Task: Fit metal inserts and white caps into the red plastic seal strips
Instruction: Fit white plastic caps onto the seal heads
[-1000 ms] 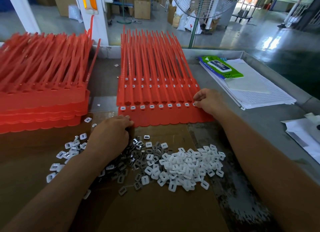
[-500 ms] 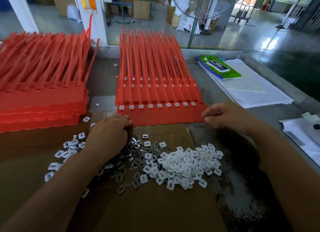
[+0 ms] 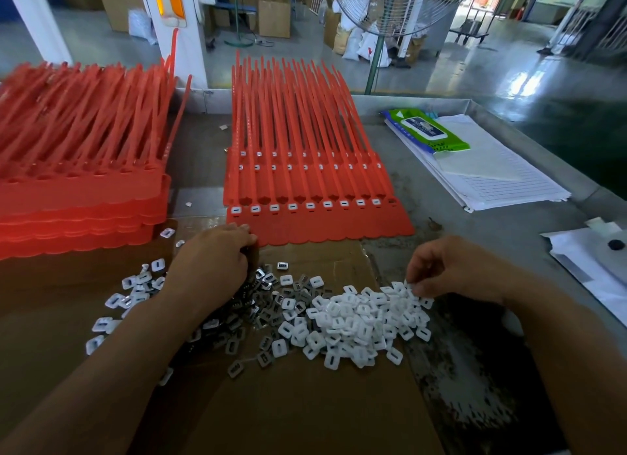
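A grey metal worktable with a raised rim (image 3: pixel 475 237) is carrying everything in view. A flattened sheet of brown cardboard (image 3: pixel 305 403) is lying across its near side, under both forearms. On the table's left, a tall stack of red plastic seal strips (image 3: pixel 81 196) is sitting with its tails pointing away from the person. At the centre, a smaller layered sheet of joined red seal strips (image 3: pixel 315 222) is lying flat, its scalloped near edge just overlapping the cardboard. White caps are showing in the nearest row of its heads, all but the rightmost one. To the right, a pile of white lined paper (image 3: pixel 502 179) is resting by the rim, with a green packet of wet wipes (image 3: pixel 427 132) lying on its far end.

On the cardboard, a heap of small white plastic caps (image 3: pixel 356 322) is spreading between the two hands. Just left of it, a scatter of dark metal inserts (image 3: pixel 263 280) is mixing with stray caps.

The left hand (image 3: pixel 213 264) is resting knuckles-up over the inserts, its fingers curling down out of sight, with the fingertips touching the near edge of the central strips. Whether it is holding anything cannot be told. The right hand (image 3: pixel 454 268) is reaching to the far right edge of the cap heap, its thumb and forefinger pinching one of the caps there while the other fingers are curling loosely above.
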`<state>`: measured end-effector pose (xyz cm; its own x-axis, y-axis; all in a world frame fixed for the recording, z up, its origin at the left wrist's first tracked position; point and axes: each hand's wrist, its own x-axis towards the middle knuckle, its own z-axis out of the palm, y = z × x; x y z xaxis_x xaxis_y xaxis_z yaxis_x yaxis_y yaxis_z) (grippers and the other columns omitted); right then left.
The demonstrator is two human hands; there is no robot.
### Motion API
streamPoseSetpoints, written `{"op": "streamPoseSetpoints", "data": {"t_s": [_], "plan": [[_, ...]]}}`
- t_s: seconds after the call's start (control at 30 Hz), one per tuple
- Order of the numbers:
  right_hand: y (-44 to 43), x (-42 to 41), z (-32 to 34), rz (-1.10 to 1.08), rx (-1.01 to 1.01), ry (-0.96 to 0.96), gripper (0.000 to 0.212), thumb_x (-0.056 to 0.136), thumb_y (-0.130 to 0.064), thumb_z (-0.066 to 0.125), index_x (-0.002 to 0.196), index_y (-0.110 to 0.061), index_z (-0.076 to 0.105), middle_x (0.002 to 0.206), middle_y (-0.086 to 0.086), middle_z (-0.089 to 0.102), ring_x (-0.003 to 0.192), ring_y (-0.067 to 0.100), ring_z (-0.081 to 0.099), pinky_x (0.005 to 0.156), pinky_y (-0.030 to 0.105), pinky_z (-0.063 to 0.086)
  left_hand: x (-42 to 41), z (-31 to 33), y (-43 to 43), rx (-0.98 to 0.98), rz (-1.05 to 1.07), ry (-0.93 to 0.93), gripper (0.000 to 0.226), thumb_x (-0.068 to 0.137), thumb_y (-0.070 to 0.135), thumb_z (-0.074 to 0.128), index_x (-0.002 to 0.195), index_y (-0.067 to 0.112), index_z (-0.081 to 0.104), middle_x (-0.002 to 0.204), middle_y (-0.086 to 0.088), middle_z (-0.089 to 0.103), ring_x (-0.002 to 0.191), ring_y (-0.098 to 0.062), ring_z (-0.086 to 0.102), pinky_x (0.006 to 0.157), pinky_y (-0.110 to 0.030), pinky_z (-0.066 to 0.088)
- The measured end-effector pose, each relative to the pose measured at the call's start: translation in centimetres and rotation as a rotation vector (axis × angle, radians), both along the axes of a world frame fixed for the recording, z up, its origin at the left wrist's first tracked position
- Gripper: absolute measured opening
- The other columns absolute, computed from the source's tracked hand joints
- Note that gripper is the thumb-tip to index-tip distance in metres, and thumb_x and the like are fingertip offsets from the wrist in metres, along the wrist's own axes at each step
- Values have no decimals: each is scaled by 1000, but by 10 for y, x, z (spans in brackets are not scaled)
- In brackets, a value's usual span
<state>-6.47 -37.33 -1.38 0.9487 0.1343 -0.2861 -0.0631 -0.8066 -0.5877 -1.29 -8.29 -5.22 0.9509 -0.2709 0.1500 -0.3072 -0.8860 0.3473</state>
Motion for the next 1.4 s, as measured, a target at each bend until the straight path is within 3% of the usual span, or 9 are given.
{"op": "streamPoseSetpoints", "data": {"t_s": [0.17,0.43,0.7,0.93,1.03,1.13,1.3,1.4], "plan": [[-1,3,-1,-4,-8,-12,21,74,-6,73,66,-21,62,58,-8,64,55,-2,57,64,19,47,1,0,0,-6,3,2,42,83,4,45,123,16,55,136,2,46,127,-15,40,106,-28,26],[5,4,-2,-66,27,-90,19,81,-8,67,71,-24,64,62,-9,61,50,-10,51,53,5,39,0,-2,1,-23,7,7,43,82,3,46,122,15,55,136,1,47,126,-16,41,106,-30,28],[4,8,-6,-97,82,-102,14,78,-13,70,66,-17,63,52,-8,59,47,-2,51,48,7,40,-1,-2,1,-27,6,-3,42,82,2,46,121,14,56,135,0,48,125,-16,42,105,-30,29],[4,17,-2,-186,182,-163,17,82,1,63,70,-10,60,57,2,61,50,9,55,46,11,43,0,0,0,-16,5,3,43,82,2,45,122,15,55,136,1,47,126,-16,41,106,-30,28],[3,29,-3,-279,208,-273,13,80,4,64,75,-8,59,64,5,60,56,14,52,48,13,44,0,0,-1,-15,12,1,43,83,2,44,122,15,55,135,1,47,125,-16,42,105,-30,28],[-1,45,-10,-394,244,-351,11,81,0,65,86,-9,61,74,5,63,66,16,57,62,25,50,0,1,-1,-17,15,7,44,82,2,44,122,15,55,136,1,47,126,-16,42,105,-30,28],[-6,73,-18,-518,252,-411,5,83,-6,65,86,-10,62,80,12,66,68,19,61,69,34,54,0,1,-2,-35,24,3,44,81,0,46,121,15,57,135,1,48,125,-16,42,106,-31,29],[-7,88,-21,-528,168,-415,5,84,-11,63,83,-15,61,80,7,65,70,17,59,75,36,52,0,1,-1,-49,27,-1,43,80,-1,46,120,14,58,134,1,48,125,-17,43,107,-32,30]]}}
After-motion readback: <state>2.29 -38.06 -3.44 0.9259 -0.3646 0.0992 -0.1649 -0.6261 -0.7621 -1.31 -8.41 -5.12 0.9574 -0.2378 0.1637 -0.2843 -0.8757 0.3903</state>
